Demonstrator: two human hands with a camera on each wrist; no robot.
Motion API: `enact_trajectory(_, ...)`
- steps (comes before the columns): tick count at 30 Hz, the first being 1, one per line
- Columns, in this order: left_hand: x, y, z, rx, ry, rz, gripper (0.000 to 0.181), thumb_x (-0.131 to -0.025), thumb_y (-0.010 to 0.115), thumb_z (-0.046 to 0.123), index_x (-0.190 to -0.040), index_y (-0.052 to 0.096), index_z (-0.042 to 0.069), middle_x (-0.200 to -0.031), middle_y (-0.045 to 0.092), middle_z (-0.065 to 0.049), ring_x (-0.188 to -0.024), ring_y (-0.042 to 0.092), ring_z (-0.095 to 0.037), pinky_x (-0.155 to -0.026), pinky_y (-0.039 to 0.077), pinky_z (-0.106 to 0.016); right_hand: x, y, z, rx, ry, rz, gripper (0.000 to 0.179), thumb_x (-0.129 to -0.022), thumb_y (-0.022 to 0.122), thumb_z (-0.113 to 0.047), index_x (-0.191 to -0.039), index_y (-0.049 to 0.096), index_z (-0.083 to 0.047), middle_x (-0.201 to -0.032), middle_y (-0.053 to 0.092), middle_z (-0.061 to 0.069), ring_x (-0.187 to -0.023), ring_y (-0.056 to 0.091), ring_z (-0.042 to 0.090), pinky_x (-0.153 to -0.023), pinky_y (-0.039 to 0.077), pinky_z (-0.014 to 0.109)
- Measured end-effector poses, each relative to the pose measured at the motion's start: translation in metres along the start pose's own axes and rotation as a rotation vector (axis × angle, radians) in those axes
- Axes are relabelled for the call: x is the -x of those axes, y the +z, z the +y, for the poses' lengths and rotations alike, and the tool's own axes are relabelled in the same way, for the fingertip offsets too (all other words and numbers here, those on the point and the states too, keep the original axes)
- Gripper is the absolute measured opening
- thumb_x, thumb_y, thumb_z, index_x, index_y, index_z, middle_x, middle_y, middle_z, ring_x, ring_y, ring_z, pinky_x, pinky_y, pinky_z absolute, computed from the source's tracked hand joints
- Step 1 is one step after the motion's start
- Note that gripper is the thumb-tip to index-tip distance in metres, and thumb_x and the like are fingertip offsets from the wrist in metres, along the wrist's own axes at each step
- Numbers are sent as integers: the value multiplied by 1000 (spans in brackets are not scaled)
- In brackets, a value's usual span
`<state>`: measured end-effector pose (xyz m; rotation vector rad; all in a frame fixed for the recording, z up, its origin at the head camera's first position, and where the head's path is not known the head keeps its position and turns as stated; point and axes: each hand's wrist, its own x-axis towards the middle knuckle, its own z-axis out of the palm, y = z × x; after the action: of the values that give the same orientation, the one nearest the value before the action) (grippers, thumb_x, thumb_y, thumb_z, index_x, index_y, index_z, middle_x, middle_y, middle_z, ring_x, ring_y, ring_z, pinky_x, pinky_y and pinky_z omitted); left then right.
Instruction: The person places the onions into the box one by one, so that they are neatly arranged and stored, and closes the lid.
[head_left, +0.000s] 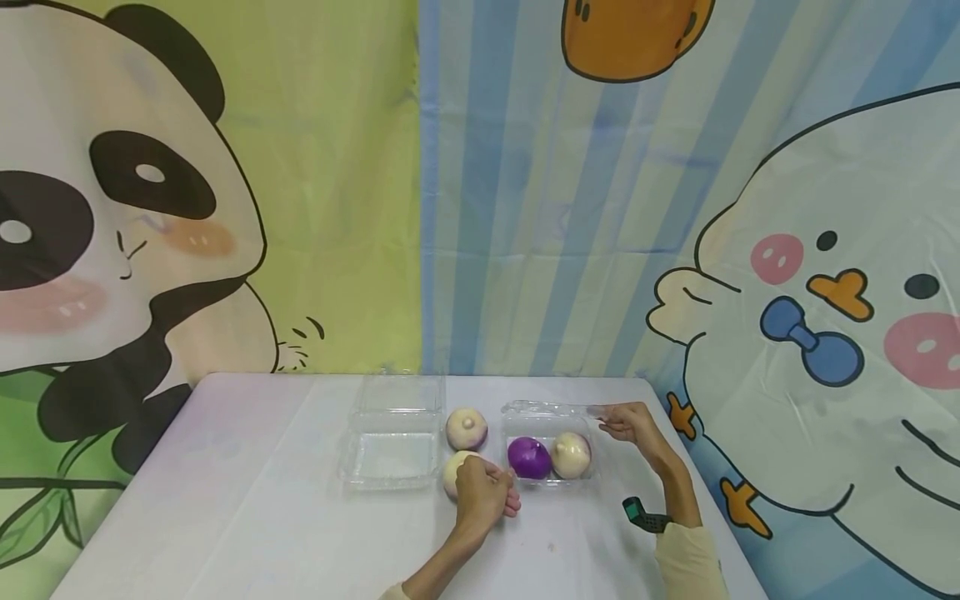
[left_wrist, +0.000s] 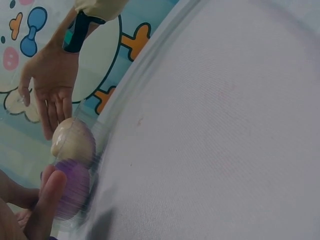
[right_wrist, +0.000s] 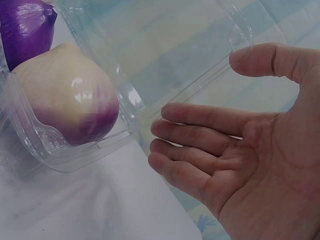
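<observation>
A clear plastic clamshell box [head_left: 551,482] holds a purple onion [head_left: 528,458] and a pale onion with a purple base [right_wrist: 75,95], side by side. Its clear lid [right_wrist: 170,55] stands raised at the back. With straight fingers and an extended thumb, my right hand [head_left: 633,427] touches the lid's right edge. My left hand [head_left: 482,496] is in front of the box's left side, fingers loosely bent, and partly covers another pale onion [head_left: 452,473] on the table. In the left wrist view its thumb [left_wrist: 49,200] overlaps the purple onion.
Behind the left hand, one more pale onion [head_left: 467,428] sits between the two boxes. A second clear clamshell box [head_left: 393,483] lies opened at the left of the white table [head_left: 247,500]. A cartoon-printed curtain [head_left: 487,208] hangs behind the table.
</observation>
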<state>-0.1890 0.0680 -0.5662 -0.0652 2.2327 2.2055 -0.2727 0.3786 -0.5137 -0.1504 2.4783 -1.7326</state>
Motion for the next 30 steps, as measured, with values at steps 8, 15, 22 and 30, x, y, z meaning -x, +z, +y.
enact_trajectory(8,-1,0,0,5,-22,-8,13,-97,72,-5,-86,70,-13,-60,74,-14,-45,72,-20,-44,65,-35,3,1,-3,7,8,-19,50,-106,50,-21,-119,69,23,-151,58,36,-112,80,14,-101,66,27)
enact_trajectory(15,0,0,1,17,-17,-15,15,-98,72,-3,-87,70,-15,-62,75,-15,-46,73,-20,-45,65,-33,5,3,-4,62,-8,-33,48,-104,49,-21,-120,72,19,-153,59,31,-133,69,47,-107,66,34)
enact_trajectory(22,2,-1,0,20,-20,-26,16,-101,69,-2,-89,70,-13,-66,76,-18,-49,75,-24,-46,66,-33,10,3,-2,106,-30,-54,48,-100,53,-22,-127,73,12,-155,59,28,-141,61,51,-116,60,57)
enact_trajectory(30,2,-2,-1,36,-28,-31,24,-106,58,-1,-94,71,-17,-69,77,-19,-52,76,-25,-48,67,-34,10,3,1,138,-61,-59,46,-99,54,-21,-128,75,8,-155,60,27,-147,55,54,-116,55,71)
